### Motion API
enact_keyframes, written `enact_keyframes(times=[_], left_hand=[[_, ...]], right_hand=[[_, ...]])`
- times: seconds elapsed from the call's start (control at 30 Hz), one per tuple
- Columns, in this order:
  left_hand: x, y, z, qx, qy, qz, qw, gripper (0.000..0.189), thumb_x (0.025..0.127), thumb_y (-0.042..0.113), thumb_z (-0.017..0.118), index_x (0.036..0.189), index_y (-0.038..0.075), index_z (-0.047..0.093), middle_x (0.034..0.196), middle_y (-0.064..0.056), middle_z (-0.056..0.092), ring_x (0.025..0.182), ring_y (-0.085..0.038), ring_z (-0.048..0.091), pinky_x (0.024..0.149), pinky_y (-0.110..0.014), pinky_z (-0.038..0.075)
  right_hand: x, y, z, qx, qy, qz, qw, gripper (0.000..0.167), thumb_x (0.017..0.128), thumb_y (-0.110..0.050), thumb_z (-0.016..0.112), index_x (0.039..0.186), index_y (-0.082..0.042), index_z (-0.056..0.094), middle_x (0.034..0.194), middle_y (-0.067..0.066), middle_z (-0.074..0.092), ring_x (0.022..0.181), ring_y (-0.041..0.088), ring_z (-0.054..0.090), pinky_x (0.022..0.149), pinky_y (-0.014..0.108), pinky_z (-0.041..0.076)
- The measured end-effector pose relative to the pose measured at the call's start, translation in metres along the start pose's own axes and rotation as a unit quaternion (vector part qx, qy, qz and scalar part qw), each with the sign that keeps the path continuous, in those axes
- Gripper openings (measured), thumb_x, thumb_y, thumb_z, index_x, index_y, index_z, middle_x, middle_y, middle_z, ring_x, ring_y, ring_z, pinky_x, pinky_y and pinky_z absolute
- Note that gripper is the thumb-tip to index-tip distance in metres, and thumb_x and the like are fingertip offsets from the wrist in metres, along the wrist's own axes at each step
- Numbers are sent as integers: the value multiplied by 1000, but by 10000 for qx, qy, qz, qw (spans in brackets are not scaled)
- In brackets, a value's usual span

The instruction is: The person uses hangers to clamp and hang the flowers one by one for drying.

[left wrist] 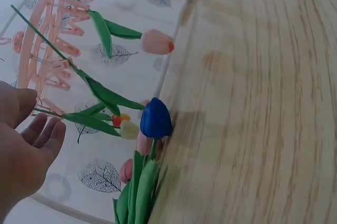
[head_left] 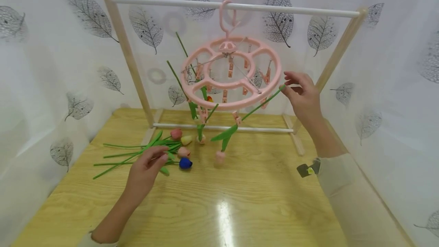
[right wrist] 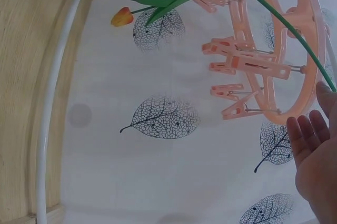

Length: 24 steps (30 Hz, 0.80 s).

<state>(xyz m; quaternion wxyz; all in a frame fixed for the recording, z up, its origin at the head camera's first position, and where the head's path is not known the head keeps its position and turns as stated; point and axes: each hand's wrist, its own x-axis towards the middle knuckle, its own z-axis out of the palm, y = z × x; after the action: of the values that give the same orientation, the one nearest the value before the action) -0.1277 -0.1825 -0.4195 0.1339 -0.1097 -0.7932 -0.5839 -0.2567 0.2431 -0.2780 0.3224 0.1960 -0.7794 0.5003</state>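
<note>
A pink tulip (head_left: 220, 157) hangs head down from a clothespin of the round pink hanger (head_left: 236, 106). My right hand (head_left: 303, 96) pinches the end of its slanting green stem at the hanger's right rim. More tulips hang from the hanger's left side, among them a red-and-yellow one (right wrist: 122, 17). My left hand (head_left: 145, 169) is over the stems of the tulips lying on the table, its fingers loosely bent and holding nothing. That bunch includes a blue tulip (head_left: 185, 163), a dark pink tulip (head_left: 176, 134), a light pink tulip (head_left: 183, 152) and a pale yellow tulip (head_left: 186, 140).
The hanger hooks over the white top bar (head_left: 164, 2) of a rack with wooden posts (head_left: 128, 56). A lower white bar (head_left: 264, 129) runs just above the wooden table (head_left: 260, 190). Several pink clothespins (right wrist: 258, 63) dangle from the rings. Leaf-printed white cloth (head_left: 380, 68) surrounds the table.
</note>
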Motion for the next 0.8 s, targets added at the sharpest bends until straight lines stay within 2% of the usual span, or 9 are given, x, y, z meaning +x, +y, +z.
enact_keyframes(times=[0.17,0.3,0.47,0.6,0.7,0.8], left_hand=[[0,-8,-8,255,-146,-213,9993,31,103,25,60,129,10,64,122,-6,63,106,-1,63,87,-16,54],[3,-16,-19,667,-336,-339,9966,33,103,30,60,131,12,63,122,-12,65,106,1,62,88,-15,53],[8,-32,-39,1349,-485,-423,9888,37,104,33,58,134,12,62,121,-9,66,103,6,58,87,-13,50],[11,-43,-57,1659,-523,-475,9836,39,104,32,58,134,8,62,121,-9,65,99,9,56,83,-13,50],[17,-48,-72,1916,-608,-503,9783,39,105,31,56,135,6,61,121,-12,64,103,-3,60,81,-19,52],[25,-53,-88,2193,-738,-547,9713,39,106,29,55,136,5,59,124,-17,62,109,-25,62,82,-32,55]], right_hand=[[1,-4,-1,-119,-36,-31,9999,38,93,-3,71,131,-1,65,116,7,60,105,12,61,92,15,50],[1,-6,-2,-196,-164,-113,9996,38,92,-3,71,130,-1,65,118,2,59,107,11,59,93,16,50],[3,-9,-4,-543,-452,-408,9967,37,90,-4,74,126,-5,69,122,-9,57,107,3,53,95,16,47],[4,-10,-4,-744,-807,-628,9920,34,89,-5,76,122,-5,72,128,1,57,114,4,50,99,21,41],[7,-10,-3,-881,-1007,-855,9873,33,86,-6,78,118,-5,73,132,9,57,125,14,46,105,31,37],[10,-10,-3,-1069,-1122,-1168,9810,32,83,-8,81,114,-4,75,134,11,58,132,24,43,108,39,34]])
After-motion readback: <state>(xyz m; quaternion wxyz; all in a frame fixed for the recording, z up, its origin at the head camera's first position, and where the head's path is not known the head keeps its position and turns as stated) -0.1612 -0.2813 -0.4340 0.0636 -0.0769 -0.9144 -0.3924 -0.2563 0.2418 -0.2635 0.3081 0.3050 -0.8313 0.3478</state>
